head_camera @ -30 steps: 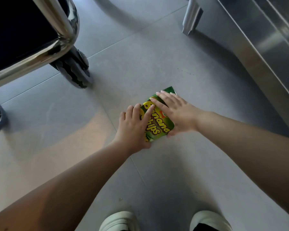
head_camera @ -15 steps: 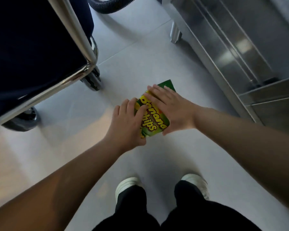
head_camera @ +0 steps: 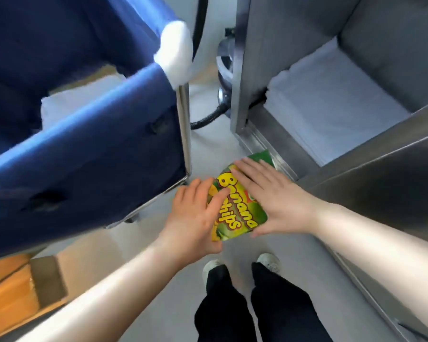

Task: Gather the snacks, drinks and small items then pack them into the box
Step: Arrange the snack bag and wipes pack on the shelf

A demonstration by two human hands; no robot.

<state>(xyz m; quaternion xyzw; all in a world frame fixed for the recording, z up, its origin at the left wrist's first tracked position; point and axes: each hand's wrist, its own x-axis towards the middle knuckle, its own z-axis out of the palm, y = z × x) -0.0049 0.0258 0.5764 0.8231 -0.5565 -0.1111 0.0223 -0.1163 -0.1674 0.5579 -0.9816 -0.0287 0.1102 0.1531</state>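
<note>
A green and yellow bag of banana chips (head_camera: 237, 213) is held up off the floor between both my hands, its printed front facing me. My left hand (head_camera: 193, 218) grips the bag's left edge, with fingers lying over the front. My right hand (head_camera: 274, 198) covers the right side with fingers spread across the top, its thumb hooked under the lower corner. A brown cardboard box (head_camera: 10, 292) shows at the lower left, partly cut off and blurred.
A blue fabric cart (head_camera: 84, 156) with a chrome frame fills the left. Steel shelving (head_camera: 381, 156) stands on the right, holding a stack of white sheets (head_camera: 331, 102). A black hose (head_camera: 208, 119) lies on the grey floor between them. My legs (head_camera: 232, 304) are below.
The bag has come up from the floor with both hands still on it. The view has risen, so the cart top, the shelf and the cardboard box now show.
</note>
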